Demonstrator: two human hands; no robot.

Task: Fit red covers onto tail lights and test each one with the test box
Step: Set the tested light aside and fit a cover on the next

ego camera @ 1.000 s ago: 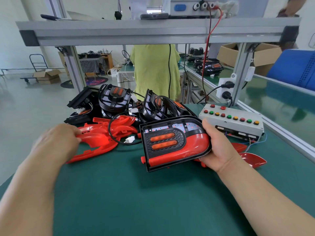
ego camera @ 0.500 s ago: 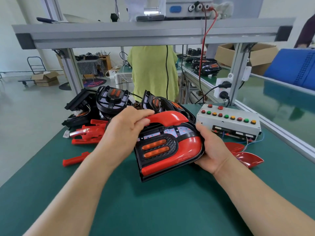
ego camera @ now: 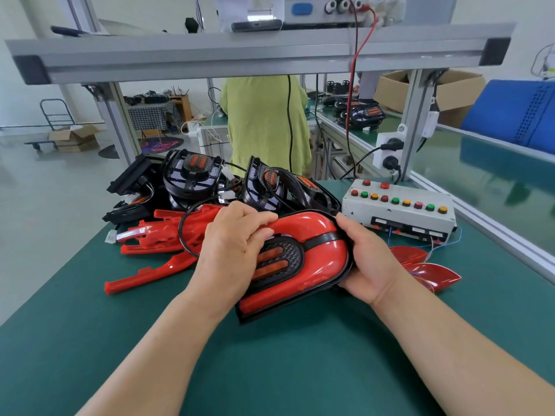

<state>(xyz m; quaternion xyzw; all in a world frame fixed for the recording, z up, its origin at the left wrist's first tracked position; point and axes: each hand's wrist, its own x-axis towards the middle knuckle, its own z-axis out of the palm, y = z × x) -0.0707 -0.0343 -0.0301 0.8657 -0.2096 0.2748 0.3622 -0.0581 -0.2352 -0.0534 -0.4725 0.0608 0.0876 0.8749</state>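
A black tail light (ego camera: pixel 288 259) with two orange reflectors lies tilted on the green mat in front of me. My right hand (ego camera: pixel 366 259) grips its right end. My left hand (ego camera: pixel 234 244) holds a curved red cover (ego camera: pixel 303 225) down on the light's upper edge, fingers curled over the cover's left part. A second red cover (ego camera: pixel 300 286) sits along the light's lower edge. The white test box (ego camera: pixel 399 211) with coloured buttons stands just right of the light, untouched.
Behind the light lie a pile of black tail lights (ego camera: pixel 195 178) and loose red covers (ego camera: pixel 156 235), one (ego camera: pixel 144 277) nearer the mat's left edge. Red shell pieces (ego camera: pixel 429 271) lie right of my right hand. An aluminium frame (ego camera: pixel 240 58) spans overhead. A person in green (ego camera: pixel 264 124) stands beyond.
My left hand picked a red cover from the pile on the left, brought it over and set it on the tail light's upper edge. My right hand kept hold of the light.
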